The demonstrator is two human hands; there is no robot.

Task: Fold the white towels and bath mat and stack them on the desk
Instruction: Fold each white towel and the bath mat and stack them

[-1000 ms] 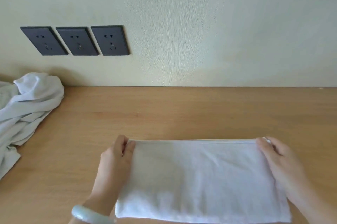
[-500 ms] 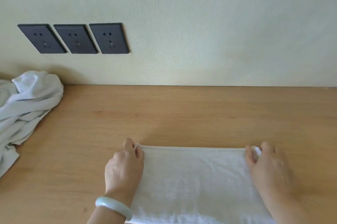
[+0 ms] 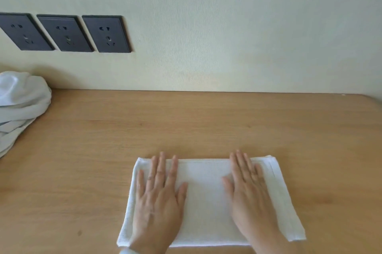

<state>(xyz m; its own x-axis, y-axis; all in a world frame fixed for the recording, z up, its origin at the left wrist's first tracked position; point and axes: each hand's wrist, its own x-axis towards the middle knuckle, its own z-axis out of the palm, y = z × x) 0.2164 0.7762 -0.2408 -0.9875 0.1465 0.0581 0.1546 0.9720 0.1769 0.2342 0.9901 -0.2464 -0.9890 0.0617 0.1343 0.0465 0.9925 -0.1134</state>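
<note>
We rest our left hand and right hand flat, fingers straight, on the folded white terry towel lying directly beneath them on the light wooden desk. Its long axis runs left to right (our left hand is nearer the crumpled white cloth pile).

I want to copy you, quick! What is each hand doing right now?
Left hand: open, fingers straight, pressing flat on the folded towel.
Right hand: open, fingers straight, pressing flat on the same towel.

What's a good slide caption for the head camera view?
Left hand and right hand press flat on a folded white towel on the desk; crumpled white cloth lies left.
</note>
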